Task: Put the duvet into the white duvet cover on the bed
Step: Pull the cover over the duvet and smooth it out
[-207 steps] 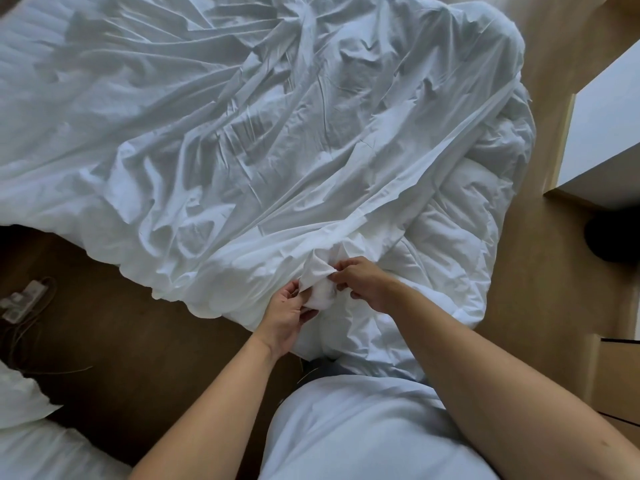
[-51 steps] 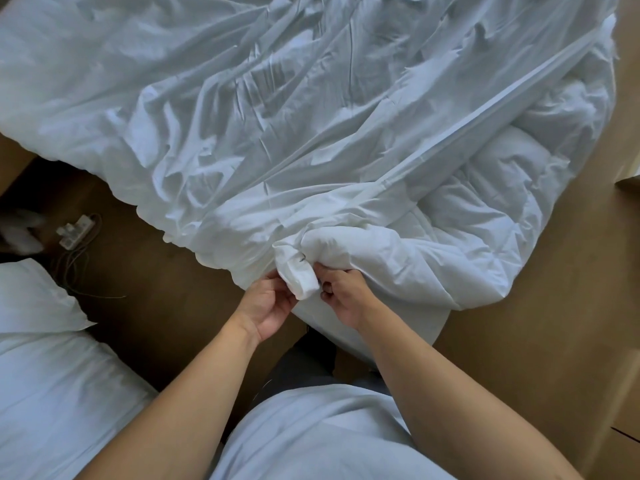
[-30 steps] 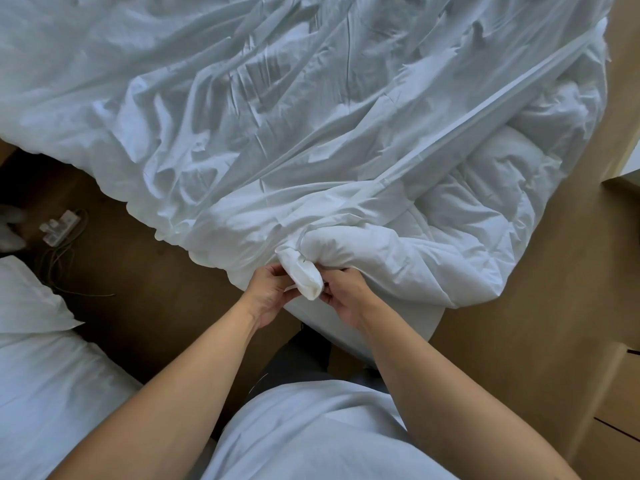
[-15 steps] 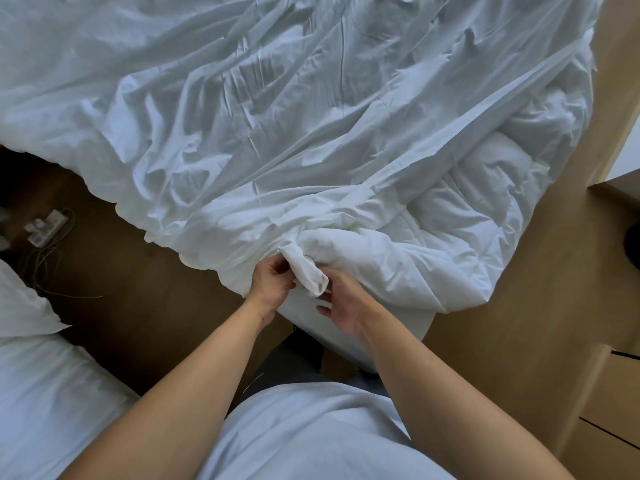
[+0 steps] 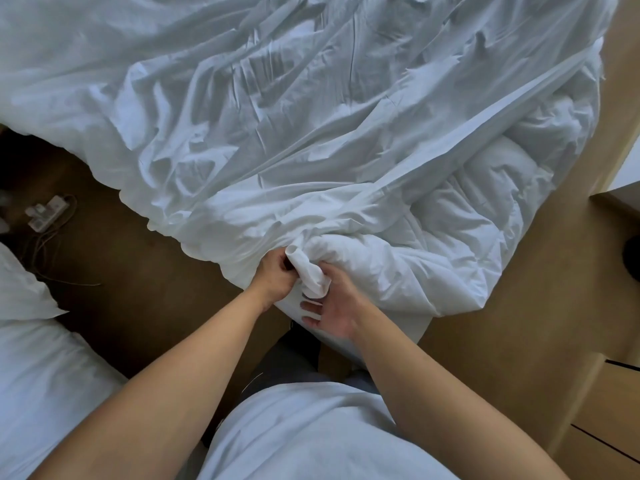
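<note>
Now, 2 hands work the near corner of the bedding.
Head view: the left hand point(image 5: 273, 276) has its fingers curled tight round a twisted corner point(image 5: 309, 270) of the white duvet cover point(image 5: 277, 116), which lies crumpled above the brown floor point(image 5: 138, 289). The right hand point(image 5: 334, 306) sits just beside and below, fingers point(image 5: 306, 305) loosely spread, gripping nothing, the twist's tip touching its thumb side. The duvet point(image 5: 467, 216) bulges uncovered to the right.

R hand point(image 5: 332, 306) no longer round bunched corner point(image 5: 311, 277), fingers now straight & spread below it
</note>
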Available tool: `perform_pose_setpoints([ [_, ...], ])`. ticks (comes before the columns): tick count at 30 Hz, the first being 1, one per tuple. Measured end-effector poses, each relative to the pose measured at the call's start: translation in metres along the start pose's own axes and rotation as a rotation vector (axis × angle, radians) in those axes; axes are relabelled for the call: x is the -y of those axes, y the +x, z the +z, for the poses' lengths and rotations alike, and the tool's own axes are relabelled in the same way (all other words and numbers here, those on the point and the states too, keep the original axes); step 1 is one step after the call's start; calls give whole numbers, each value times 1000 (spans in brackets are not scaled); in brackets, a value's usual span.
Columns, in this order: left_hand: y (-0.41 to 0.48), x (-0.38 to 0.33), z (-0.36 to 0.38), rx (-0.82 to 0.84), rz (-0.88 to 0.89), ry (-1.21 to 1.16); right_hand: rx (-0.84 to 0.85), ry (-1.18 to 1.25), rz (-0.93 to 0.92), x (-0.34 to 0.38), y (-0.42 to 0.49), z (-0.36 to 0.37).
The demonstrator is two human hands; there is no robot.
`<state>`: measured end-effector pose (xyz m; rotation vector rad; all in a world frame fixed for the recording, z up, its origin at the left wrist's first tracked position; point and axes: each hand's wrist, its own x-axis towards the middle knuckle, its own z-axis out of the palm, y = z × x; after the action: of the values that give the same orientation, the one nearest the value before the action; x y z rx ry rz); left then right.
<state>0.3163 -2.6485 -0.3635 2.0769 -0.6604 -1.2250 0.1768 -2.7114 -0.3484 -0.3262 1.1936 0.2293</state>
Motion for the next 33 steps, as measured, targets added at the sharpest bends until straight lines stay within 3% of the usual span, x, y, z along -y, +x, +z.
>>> perform_pose_setpoints([
  [3, -3, 1, 2, -43, 20, 170, -191, -555, 13, 15, -21, 5],
  [5, -7, 0, 3, -34, 83, 265, -428, -847, -340, 27, -26, 10],
  [7, -11, -2, 7, -25, 141, 310, -653, -958, -686, 41, -27, 21],
  [8, -14, -2, 9, -24, 151, 345, -662, -1028, -704, 47, -27, 28],
  [12, -21, 4, 12, -11, 159, 403, -565, -1297, -463, 52, -9, 24],
  [19, -10, 7, 13, 26, 83, 400, -653, -919, -578, 7, -13, -30],
  [25, -8, 5, 26, 56, -27, 414, -620, -777, -666, -57, -16, -72],
  [29, -20, 1, 45, 57, -80, 428, -595, -680, -623, -74, -15, -91],
  [31, -26, -5, 49, 9, -114, 434, -706, -708, -624, -74, -17, -85],
  [33, -28, -13, 50, -51, -123, 450, -912, -933, -927, -73, -19, -72],
])
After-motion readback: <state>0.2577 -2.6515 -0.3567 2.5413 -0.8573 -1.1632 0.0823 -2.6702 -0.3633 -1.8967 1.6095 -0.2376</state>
